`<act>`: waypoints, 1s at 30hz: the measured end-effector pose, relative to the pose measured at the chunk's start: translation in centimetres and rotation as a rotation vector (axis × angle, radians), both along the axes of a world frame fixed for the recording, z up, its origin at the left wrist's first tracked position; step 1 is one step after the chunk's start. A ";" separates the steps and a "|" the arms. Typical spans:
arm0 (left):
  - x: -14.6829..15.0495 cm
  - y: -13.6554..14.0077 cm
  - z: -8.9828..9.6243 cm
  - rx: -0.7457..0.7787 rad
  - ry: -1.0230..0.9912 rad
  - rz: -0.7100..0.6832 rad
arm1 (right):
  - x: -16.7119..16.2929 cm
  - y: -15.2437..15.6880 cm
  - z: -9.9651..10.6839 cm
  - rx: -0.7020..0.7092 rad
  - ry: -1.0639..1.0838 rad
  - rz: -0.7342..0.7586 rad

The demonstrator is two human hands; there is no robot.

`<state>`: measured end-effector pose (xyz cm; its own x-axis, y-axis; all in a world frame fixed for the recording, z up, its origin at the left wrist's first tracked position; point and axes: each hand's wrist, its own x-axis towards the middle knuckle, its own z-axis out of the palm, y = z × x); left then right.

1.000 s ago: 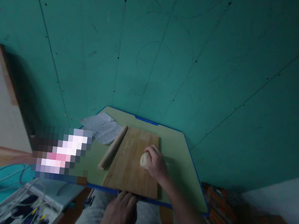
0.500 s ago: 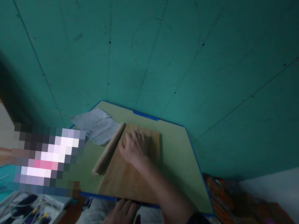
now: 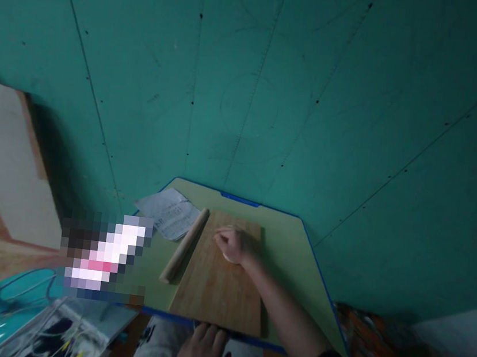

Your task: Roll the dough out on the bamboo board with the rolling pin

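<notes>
A wooden board lies on the pale green tabletop. Toward its far end my right hand has its fingers drawn together at a pale, thin, round piece of dough; most of the dough is hidden under the hand. My left hand rests at the table's near edge, fingers stretched against the front of the board and thumb apart, with nothing visible in it. Along the board's left side lies a wooden rolling pin, untouched.
A printed sheet lies at the table's far left. The tabletop has a blue rim and stands against a green wall. A box of cables is at lower left, and stacked orange-brown items are at right.
My right hand has gone from spread flat on the board to fingers gathered, and the pale dough edge now shows. The view has shifted; my left hand stays at the near edge.
</notes>
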<state>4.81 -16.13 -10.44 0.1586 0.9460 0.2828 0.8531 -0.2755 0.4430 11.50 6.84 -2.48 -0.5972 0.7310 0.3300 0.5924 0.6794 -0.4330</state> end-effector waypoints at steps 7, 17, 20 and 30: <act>0.0 0.1 1.5 -0.138 -0.014 -0.016 | 6.1 -5.4 -0.7 -0.019 0.168 -0.212; -0.1 -0.2 2.4 -0.036 0.048 -0.004 | 3.0 -10.1 0.0 0.204 -0.110 -0.023; -0.1 -0.2 2.2 -0.049 0.033 -0.008 | 0.4 -10.8 0.7 0.192 -0.185 -0.119; 0.0 -0.4 1.3 0.080 0.030 0.000 | -2.9 -3.0 1.9 0.092 -0.262 -0.300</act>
